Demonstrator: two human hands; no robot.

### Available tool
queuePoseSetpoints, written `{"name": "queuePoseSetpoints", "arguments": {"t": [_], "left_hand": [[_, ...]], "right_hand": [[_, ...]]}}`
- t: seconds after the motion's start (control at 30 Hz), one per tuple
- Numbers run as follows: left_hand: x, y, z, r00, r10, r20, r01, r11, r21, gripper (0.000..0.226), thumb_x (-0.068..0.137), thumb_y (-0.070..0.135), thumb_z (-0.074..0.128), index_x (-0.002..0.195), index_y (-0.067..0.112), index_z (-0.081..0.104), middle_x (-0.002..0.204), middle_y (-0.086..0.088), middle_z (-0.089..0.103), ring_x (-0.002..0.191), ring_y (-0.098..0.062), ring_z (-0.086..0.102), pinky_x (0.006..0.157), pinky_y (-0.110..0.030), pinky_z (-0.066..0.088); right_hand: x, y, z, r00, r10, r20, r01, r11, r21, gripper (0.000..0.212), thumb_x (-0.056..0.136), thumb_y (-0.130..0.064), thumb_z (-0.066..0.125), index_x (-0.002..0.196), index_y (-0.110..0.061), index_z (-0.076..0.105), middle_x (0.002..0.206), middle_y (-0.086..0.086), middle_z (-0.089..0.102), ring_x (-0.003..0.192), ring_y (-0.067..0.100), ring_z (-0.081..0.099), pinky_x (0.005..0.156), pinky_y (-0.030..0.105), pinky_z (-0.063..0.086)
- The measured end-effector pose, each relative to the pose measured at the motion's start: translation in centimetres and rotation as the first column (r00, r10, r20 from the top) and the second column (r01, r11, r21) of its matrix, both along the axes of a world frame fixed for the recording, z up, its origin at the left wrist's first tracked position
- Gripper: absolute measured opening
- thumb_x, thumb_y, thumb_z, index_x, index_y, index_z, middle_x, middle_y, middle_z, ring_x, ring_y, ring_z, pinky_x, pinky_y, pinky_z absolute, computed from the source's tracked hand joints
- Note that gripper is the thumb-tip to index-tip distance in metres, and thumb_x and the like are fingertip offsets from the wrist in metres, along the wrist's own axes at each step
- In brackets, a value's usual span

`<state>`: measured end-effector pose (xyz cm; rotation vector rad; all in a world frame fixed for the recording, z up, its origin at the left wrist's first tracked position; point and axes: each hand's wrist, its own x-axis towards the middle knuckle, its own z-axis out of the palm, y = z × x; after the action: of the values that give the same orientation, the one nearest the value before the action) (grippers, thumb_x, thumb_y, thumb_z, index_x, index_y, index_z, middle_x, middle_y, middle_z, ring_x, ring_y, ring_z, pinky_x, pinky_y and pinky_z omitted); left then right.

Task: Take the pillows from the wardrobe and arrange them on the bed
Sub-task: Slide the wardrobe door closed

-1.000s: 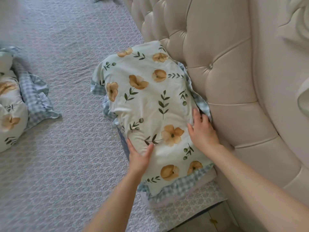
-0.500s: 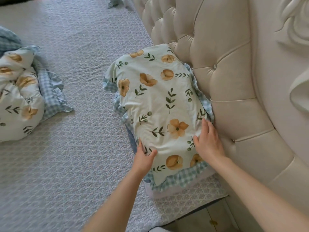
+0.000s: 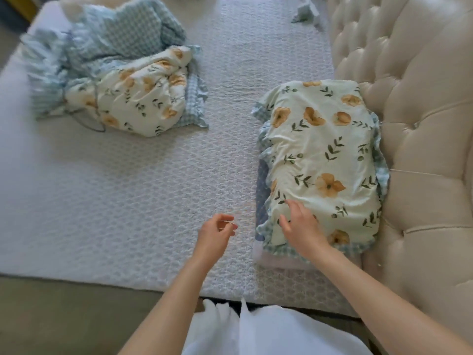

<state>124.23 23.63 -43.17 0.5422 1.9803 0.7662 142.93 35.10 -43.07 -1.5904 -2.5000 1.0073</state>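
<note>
A floral pillow with a blue checked frill lies flat on the bed, its far long side against the headboard. My right hand rests with spread fingers on the pillow's near left corner, holding nothing. My left hand hovers over the bedspread just left of the pillow, fingers loosely curled and apart, empty. A second floral pillow lies crumpled at the far left of the bed, partly on a heap of blue checked bedding.
The cream tufted headboard runs along the right. The heap of blue checked bedding sits at the far left. A small blue cloth lies by the headboard at the top. The bed's near edge is just before my white clothing.
Both hands have left the pillow's sides: the left lifted off onto open bedspread, the right slid to the near left corner. The view pulled back and left, showing the second pillow.
</note>
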Motion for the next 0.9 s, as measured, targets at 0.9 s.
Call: {"name": "queuePoseSetpoints", "arguments": {"t": [0.9], "left_hand": [[3.5, -45.8, 12.8, -0.013, 0.790, -0.613, -0.982, 0.106, 0.157, 0.013, 0.094, 0.019, 0.056, 0.096, 0.026, 0.067, 0.087, 0.005, 0.073, 0.084, -0.015, 0.066, 0.069, -0.028, 0.049]], "right_hand": [[-24.9, -35.7, 5.9, 0.213, 0.921, -0.325, -0.975, 0.221, -0.015, 0.032, 0.098, -0.025, 0.044, 0.126, -0.011, 0.050, 0.120, 0.007, 0.058, 0.106, 0.024, 0.056, 0.086, 0.036, 0.048]]}}
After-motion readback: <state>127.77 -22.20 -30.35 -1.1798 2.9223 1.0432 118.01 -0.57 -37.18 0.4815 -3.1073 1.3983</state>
